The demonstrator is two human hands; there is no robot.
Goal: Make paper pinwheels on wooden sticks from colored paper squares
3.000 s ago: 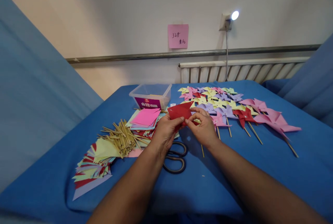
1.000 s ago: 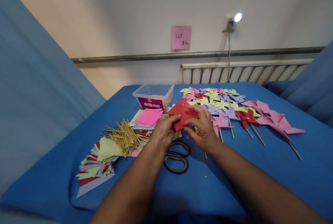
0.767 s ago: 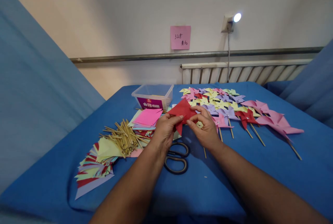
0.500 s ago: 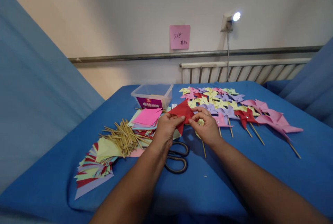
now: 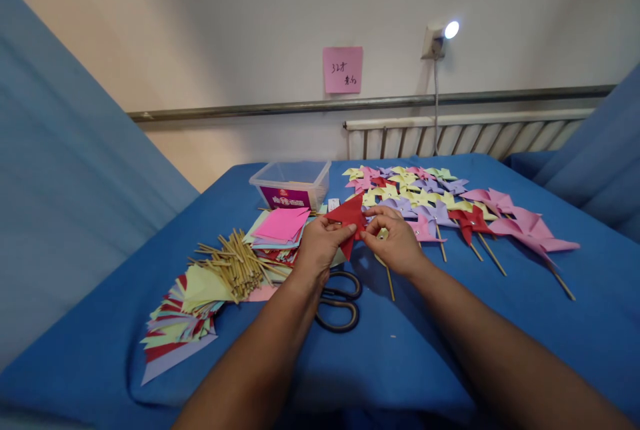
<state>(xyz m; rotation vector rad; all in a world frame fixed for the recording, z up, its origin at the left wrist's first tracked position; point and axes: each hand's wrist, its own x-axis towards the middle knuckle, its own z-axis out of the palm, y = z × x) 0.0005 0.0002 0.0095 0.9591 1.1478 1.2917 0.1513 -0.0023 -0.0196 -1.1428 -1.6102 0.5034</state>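
Note:
Red paper (image 5: 347,212), partly folded into pointed blades, is held up above the table between my two hands. My left hand (image 5: 320,243) pinches it from the left with the thumb on its front. From the right, my right hand (image 5: 391,238) has thumb and fingertips closed on the red paper's edge. Black-handled scissors (image 5: 340,303) lie just below my left hand, their blades hidden. A pale yellow pinwheel on a stick (image 5: 390,281) lies partly hidden behind my right hand.
Finished pinwheels (image 5: 423,198) in several colours cover the back right. Left of my hands are a bundle of thin sticks (image 5: 235,267), fanned paper pieces (image 5: 183,323) and square paper sheets (image 5: 281,225). A clear plastic box (image 5: 293,180) stands behind them on the blue cloth (image 5: 400,377).
The red paper's right side has drawn in and looks narrower, with the fingers of my right hand still on it. The view has shifted slightly.

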